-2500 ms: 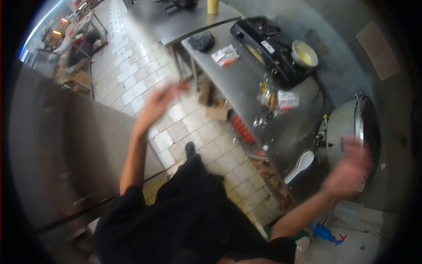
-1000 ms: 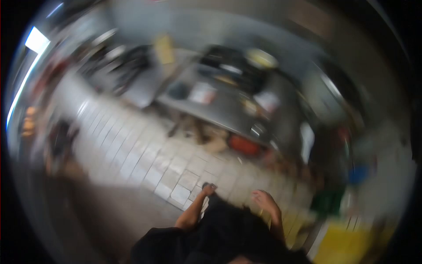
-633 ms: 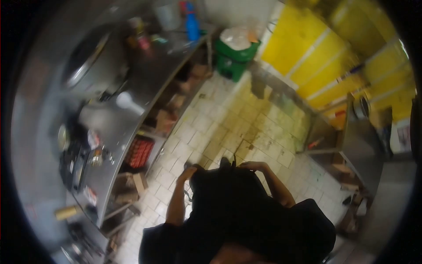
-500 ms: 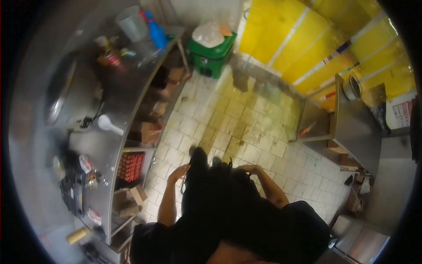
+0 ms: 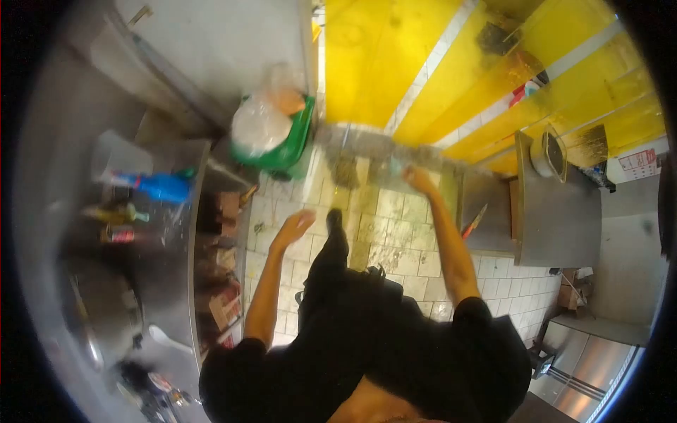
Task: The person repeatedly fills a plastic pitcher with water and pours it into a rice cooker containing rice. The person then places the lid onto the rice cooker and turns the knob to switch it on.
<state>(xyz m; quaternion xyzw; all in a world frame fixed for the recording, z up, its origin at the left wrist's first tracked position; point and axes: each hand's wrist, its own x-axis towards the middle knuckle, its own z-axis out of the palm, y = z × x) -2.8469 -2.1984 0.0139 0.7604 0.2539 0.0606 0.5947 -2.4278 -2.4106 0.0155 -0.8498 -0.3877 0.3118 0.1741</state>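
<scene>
My left hand [image 5: 295, 229] is held out over the tiled floor with its fingers stretched, nothing in it. Farther forward, my right hand [image 5: 420, 180] reaches out on an extended arm near the foot of the yellow wall; its fingers are blurred and I cannot tell how they are curled. Neither hand visibly touches anything. Nearest to my right forearm lies a knife with a red handle [image 5: 474, 221], on a steel surface to the right. Ahead and left of my left hand stands a green bin [image 5: 293, 144] with a clear plastic bag [image 5: 259, 125] on top.
Along the left runs a steel counter [image 5: 166, 243] with a blue bottle [image 5: 159, 187], a large pot [image 5: 106, 307] and a white ladle-like utensil [image 5: 168, 337]. Boxes [image 5: 224, 307] fill the shelf below. At right, a steel table [image 5: 560, 225] bears a container [image 5: 548, 155].
I have moved forward, so the bin and yellow wall are closer. Both hands have risen from beside my body and stretched forward, the right one farther.
</scene>
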